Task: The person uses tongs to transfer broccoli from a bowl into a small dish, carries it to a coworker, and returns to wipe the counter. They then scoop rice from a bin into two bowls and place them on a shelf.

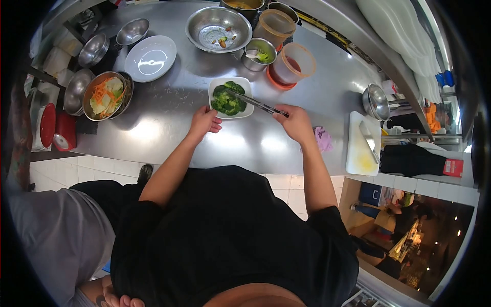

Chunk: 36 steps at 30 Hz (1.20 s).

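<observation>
A white squarish bowl (247,111) with broccoli florets (228,100) stands on the steel counter in front of me. My left hand (205,122) is at the bowl's near left corner, with the thumb by the rim and the fingers curled just below it. Metal tongs (260,104) are gripped in my right hand (293,123). Their tips reach down onto the broccoli from the right. Whether the tips pinch a floret is too small to tell.
Behind the bowl stand a metal basin (219,46) with food scraps, a small metal pot (259,55) and plastic tubs (293,64). A white plate (150,59) and a salad bowl (107,96) are left. Right lies a cutting board (363,143) with a knife. Another person (61,230) stands close at left.
</observation>
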Available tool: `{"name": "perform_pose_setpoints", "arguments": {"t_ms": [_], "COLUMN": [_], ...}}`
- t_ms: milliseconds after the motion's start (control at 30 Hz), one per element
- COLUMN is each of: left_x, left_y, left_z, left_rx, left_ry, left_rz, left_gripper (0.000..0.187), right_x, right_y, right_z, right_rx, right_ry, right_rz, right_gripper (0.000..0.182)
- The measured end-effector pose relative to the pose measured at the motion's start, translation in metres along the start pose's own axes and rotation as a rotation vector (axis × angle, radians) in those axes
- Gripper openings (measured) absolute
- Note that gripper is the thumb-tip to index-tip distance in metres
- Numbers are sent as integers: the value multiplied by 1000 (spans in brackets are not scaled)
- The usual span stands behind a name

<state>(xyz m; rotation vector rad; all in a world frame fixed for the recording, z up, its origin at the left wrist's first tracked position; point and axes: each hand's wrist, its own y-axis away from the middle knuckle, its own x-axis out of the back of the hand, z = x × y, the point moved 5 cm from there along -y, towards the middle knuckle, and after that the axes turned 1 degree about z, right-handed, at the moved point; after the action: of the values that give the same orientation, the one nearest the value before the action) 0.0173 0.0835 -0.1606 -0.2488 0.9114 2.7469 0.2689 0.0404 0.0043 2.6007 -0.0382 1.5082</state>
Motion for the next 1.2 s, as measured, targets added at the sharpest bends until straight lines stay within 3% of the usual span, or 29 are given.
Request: {"name": "perform_pose_setpoints", "arguments": {"t_ms": [133,233,433,767,1200], "left_x": [-3,-1,-3,-5,-1], "left_y": [2,-1,8,13,7], "left_z": [1,-3,-1,0,-6], "left_rx": [-27,-35,-88,-167,-189], "left_ry": [-48,-84,-64,-51,-21], "left_rz": [30,66,137,193,155], "left_gripper": [23,24,22,19,20], "right_x": [7,16,-18,-17,-21], "right_y": [15,31,23,19,34], "right_z": [32,43,57,27,56], "right_rx": [-235,-348,-174,-82,-218], "right_ry": [-486,-589,-448,-255,-465], "right_rz": [-60,-116,-52,-7,8], "right_gripper": [33,34,34,36,35]}}
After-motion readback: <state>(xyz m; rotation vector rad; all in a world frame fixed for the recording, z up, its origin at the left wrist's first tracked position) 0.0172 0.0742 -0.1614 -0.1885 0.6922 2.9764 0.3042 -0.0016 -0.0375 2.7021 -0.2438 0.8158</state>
